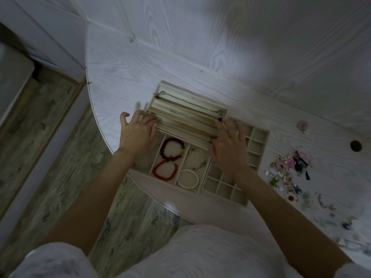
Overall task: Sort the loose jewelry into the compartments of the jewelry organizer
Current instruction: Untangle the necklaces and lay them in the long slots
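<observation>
The jewelry organizer (pixel 192 137) sits near the rounded edge of the white wood-grain desk (pixel 200 47), made up of pale beige trays. My left hand (pixel 136 131) curls its fingers over the left end of the long-slotted necklace tray (pixel 186 111), and my right hand (pixel 228 145) lies with fingers fairly straight against its right end, so the tray is held between both; this tray lies partly over the bracelet tray (pixel 172 167) below it. In the necklace tray thin silver chains (pixel 188 104) run lengthwise in the slots. The bracelet tray holds a dark red beaded bracelet (pixel 172 149), a bright red bracelet (pixel 165 170), a white pearl bracelet (pixel 188 179) and a thin silver bangle (pixel 195 159); its leftmost slot is hidden under my left wrist. To the right, a grid tray (pixel 251 145) of small square cells is half covered by my right hand and forearm. Farther right on the desk lies a scattered heap of loose jewelry (pixel 289 171), pink, green, black and silver pieces too small and blurred to name, trailing out toward the frame's edge. A small pink piece (pixel 302 125) lies apart, near a dark round hole (pixel 356 146) in the desk. Grey wood-look floor (pixel 40 137) shows to the left, the room is dim, and my pale clothing (pixel 190 253) fills the bottom.
</observation>
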Demonstrator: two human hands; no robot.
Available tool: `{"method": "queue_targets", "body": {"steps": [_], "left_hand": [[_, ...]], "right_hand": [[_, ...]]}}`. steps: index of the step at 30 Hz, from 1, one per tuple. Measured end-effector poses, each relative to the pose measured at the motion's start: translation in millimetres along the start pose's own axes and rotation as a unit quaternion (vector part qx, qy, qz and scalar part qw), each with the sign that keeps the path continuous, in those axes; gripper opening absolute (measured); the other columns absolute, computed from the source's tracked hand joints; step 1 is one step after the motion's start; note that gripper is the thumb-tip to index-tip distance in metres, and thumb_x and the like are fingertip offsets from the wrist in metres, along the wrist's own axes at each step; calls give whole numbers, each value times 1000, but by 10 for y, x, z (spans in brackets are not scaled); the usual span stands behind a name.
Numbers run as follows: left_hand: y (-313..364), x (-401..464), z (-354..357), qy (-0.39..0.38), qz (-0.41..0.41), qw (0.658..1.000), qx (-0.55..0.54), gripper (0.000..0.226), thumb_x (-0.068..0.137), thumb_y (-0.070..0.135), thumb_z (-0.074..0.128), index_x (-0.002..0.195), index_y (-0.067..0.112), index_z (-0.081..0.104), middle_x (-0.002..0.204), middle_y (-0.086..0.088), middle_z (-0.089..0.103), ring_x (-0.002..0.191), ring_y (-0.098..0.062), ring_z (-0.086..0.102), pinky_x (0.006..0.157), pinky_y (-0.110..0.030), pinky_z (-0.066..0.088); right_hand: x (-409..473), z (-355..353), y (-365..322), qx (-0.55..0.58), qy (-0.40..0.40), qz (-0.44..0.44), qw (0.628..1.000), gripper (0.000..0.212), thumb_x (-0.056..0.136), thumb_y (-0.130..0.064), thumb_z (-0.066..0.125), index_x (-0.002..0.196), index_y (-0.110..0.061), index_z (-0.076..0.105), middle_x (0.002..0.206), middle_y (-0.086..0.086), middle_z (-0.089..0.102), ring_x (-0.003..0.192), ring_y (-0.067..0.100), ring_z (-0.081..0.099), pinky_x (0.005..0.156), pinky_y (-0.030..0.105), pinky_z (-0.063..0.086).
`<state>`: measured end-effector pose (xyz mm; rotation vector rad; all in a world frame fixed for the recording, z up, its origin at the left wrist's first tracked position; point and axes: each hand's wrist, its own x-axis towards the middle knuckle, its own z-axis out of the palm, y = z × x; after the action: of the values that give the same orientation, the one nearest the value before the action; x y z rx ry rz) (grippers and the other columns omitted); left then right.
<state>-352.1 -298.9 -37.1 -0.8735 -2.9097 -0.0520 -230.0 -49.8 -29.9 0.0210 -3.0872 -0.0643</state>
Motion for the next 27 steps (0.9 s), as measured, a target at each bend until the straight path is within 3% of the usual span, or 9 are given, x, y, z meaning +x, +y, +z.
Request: {"method": "queue_targets", "body": {"steps": [7,12,16,18,21,25,27], "left_hand": [[-12,-2,29,15,9,1000,-4,37,98,28,35,101,18,71,104,6,69,105,-20,52,95,-46,18],[2,-19,28,22,2,1000,-16,41,99,28,33,99,15,71,105,4,69,105,-21,54,96,-46,18],[95,-76,-107,60,-8,997,-48,37,98,24,38,89,9,70,91,-3,70,93,-26,59,85,-39,30],[274,-125,-283,80,-11,991,-108,36,98,24,38,82,7,66,78,-6,66,76,-27,58,72,-34,33],[766,-195,-598,133,2,970,-204,28,95,22,45,77,7,61,65,-5,58,61,-23,52,60,-32,34],[1727,-272,-819,178,58,919,-346,23,93,20,51,82,7,66,70,-1,64,62,-13,55,58,-24,41],[2281,-320,-882,138,77,890,-428,22,91,21,53,87,6,68,74,0,67,66,-6,55,61,-16,42]], "right_hand": [[12,-9,38,-5,-26,0,1000,37,87,-31,46,69,-17,75,137,13,51,130,32,39,109,54,19],[2,2,39,58,4,4,998,41,89,-28,39,72,-14,73,136,13,51,131,29,32,108,53,25],[-46,-160,81,131,51,2,990,33,90,-23,45,76,-13,73,131,13,55,128,28,37,107,49,29],[-165,-338,170,170,93,11,981,27,90,-22,47,83,-11,72,120,12,62,119,27,44,100,46,35],[-516,-599,379,228,121,43,965,26,92,-20,46,91,-9,70,90,8,69,83,23,60,75,34,45],[-1215,-742,722,219,77,121,965,31,94,-26,43,95,-12,71,79,2,70,64,18,62,60,22,44],[-1638,-708,925,188,65,163,966,29,92,-24,45,91,-13,71,75,1,69,61,17,61,57,18,40]]}}
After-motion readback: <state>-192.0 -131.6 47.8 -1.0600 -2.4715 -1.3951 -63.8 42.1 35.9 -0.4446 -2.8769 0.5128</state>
